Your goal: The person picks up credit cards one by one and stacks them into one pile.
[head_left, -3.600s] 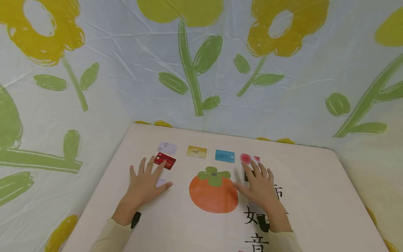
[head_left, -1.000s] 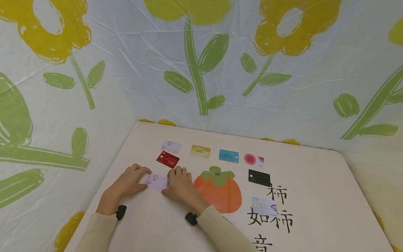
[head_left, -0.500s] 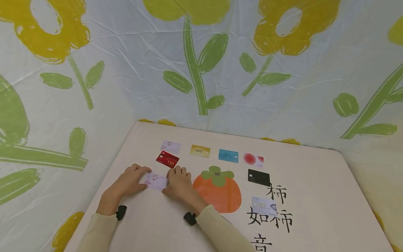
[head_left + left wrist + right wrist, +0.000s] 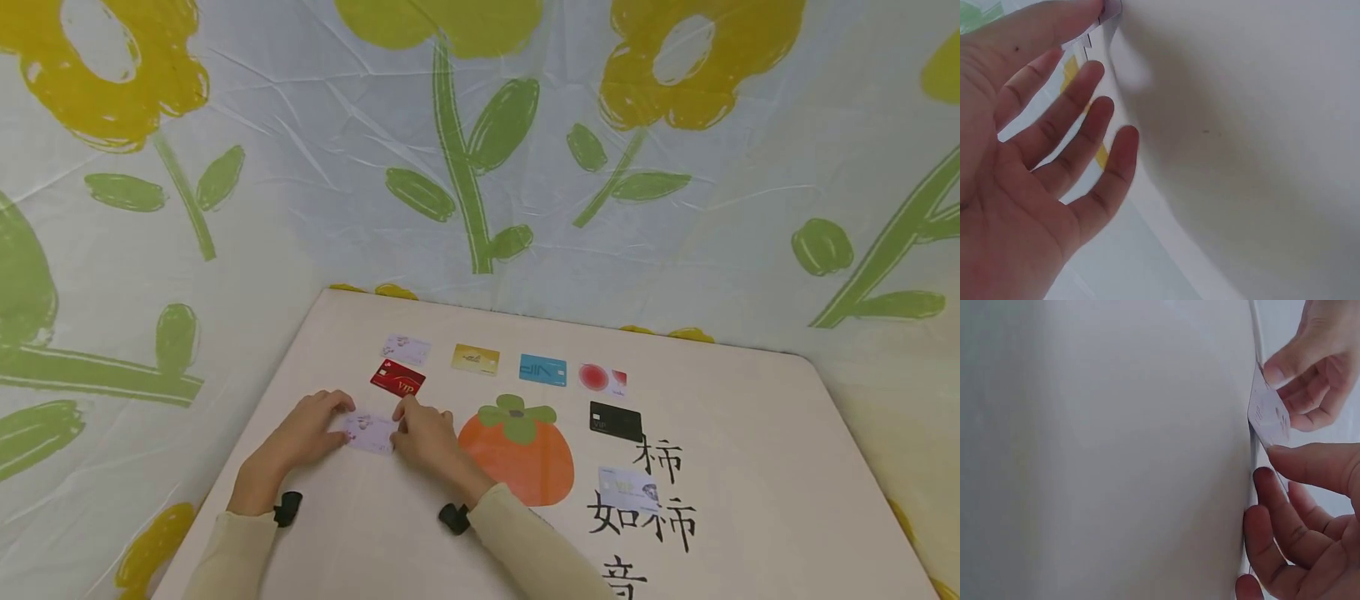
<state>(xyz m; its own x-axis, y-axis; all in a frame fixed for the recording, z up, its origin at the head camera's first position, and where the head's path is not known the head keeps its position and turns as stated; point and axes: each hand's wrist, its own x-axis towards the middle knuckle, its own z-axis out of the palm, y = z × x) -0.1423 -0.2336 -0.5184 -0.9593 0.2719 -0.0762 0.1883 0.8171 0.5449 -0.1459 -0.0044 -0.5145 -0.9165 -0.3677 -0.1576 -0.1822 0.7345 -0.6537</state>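
Observation:
A lilac card with a small floral print (image 4: 369,432) lies at the left of the table, between both hands. My left hand (image 4: 306,429) pinches its left edge, thumb near and index finger far; in the left wrist view the other fingers are spread loosely. At the right edge, my right hand (image 4: 427,437) holds the card with thumb and curled fingers. The right wrist view shows the thumb on the corner of the lilac card (image 4: 1267,412), with the left hand (image 4: 1319,369) opposite. Just beyond lies a red VIP card (image 4: 397,378).
Along the back lie another lilac card (image 4: 406,350), a gold card (image 4: 476,360), a blue card (image 4: 543,370) and a white card with a red circle (image 4: 602,379). A black card (image 4: 616,421) and a pale card (image 4: 628,488) are right of the printed persimmon (image 4: 516,458).
Earlier both hands were spread over the table, far apart. The right hand has crossed left to the lilac card, uncovering the black and pale cards. Lately its fingers have shifted slightly at the edge.

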